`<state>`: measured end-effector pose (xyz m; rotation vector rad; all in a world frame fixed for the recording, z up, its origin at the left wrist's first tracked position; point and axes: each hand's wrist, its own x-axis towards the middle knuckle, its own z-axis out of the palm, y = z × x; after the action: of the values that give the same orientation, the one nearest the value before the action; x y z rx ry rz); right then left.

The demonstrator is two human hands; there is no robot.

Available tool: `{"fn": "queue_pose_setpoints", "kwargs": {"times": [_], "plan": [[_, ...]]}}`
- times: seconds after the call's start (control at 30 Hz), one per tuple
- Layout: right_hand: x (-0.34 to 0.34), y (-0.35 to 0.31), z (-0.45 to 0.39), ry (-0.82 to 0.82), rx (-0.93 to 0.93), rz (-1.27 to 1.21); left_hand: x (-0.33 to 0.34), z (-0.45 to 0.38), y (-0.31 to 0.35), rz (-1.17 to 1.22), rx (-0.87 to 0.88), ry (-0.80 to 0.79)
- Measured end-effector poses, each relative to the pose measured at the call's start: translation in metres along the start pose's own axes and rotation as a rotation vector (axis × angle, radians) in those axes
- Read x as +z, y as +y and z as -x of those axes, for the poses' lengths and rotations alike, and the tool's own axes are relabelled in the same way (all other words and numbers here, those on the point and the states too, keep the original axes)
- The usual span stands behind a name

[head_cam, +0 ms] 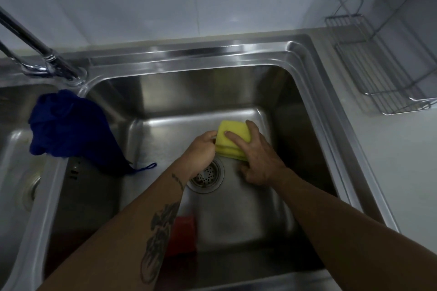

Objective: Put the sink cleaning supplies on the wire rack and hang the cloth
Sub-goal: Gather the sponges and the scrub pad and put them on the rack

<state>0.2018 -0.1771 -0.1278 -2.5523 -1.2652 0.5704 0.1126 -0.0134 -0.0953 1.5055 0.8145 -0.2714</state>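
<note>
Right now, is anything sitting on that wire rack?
No, the wire rack is bare; the yellow sponge is down in the sink.

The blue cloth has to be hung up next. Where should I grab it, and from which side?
Take the blue cloth by its small loop, reaching from the right basin side. The cloth lies bunched over the divider between the basins, while the loop trails free at its lower right end, probably easiest to pinch and hook.

The faucet [35, 52] overhangs the left; the wire rack [383, 73] stands unobstructed.
</note>
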Motion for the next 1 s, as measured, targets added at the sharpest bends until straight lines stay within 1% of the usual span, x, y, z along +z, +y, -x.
{"fn": "queue_pose_setpoints", "kwargs": {"times": [0.13,0.27,0.47,0.63,0.7,0.77,0.87,0.93,1.0], "plan": [[0.009,0.003,-0.011,0.069,-0.015,-0.017,0.001,-0.001,-0.002,-0.035,0.059,0.001],[0.006,0.007,-0.014,0.086,-0.022,-0.027,-0.002,0.002,-0.004,-0.191,0.110,-0.021],[-0.003,-0.017,0.005,0.111,0.109,-0.136,-0.015,0.033,0.006,-0.422,0.047,0.013],[-0.013,-0.033,0.042,0.106,0.148,-0.212,-0.042,0.081,-0.008,-0.664,0.014,0.027],[-0.018,-0.040,0.056,0.105,0.154,-0.226,-0.052,0.101,-0.019,-0.724,-0.032,-0.007],[-0.024,-0.047,0.067,0.112,0.152,-0.232,-0.059,0.116,-0.034,-0.769,-0.136,-0.060],[-0.033,-0.059,0.080,0.118,0.171,-0.256,-0.063,0.132,-0.050,-0.966,-0.297,-0.220],[-0.039,-0.066,0.088,0.112,0.179,-0.253,-0.063,0.136,-0.053,-1.042,-0.319,-0.263],[-0.044,-0.071,0.096,0.109,0.182,-0.232,-0.061,0.136,-0.050,-1.053,-0.276,-0.255]]}}
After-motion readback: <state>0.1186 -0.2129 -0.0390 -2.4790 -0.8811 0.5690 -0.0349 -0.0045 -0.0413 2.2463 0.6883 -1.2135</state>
